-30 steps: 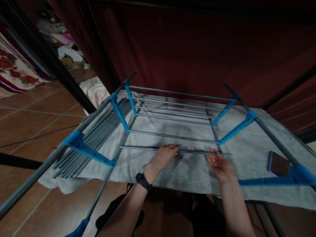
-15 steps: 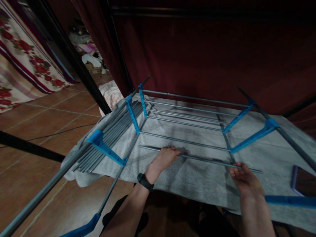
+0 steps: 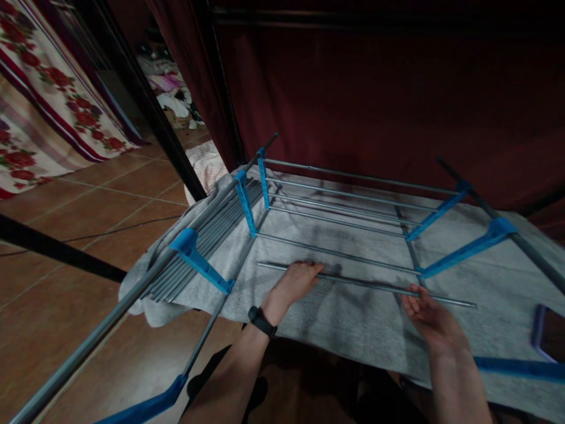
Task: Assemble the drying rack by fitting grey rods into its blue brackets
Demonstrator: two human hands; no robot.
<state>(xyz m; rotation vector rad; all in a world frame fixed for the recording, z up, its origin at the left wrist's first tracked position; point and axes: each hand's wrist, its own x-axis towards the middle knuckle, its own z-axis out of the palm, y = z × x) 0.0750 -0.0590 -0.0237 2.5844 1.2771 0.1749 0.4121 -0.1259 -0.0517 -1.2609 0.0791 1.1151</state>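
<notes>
A loose grey metal rod (image 3: 362,283) lies across a rack frame of grey tubes with blue plastic connectors (image 3: 200,263). My left hand (image 3: 296,280), with a black watch on its wrist, is curled over the rod near its left end. My right hand (image 3: 430,321) holds the same rod nearer its right end, palm up with the fingers hooked under it. Several rods (image 3: 335,221) sit fixed between the blue connectors farther back. The frame rests over a grey towel (image 3: 353,324).
A bundle of spare grey rods (image 3: 198,247) lies on the towel's left side. A phone (image 3: 547,333) sits at the right edge. Dark red curtains hang behind. Tiled floor (image 3: 88,235), a black pole (image 3: 57,250) and a floral cloth (image 3: 39,112) are on the left.
The view has swung left, so the frame sits further right in the picture. My right hand slid outward along the rod toward its right end; my left hand kept its grip.
</notes>
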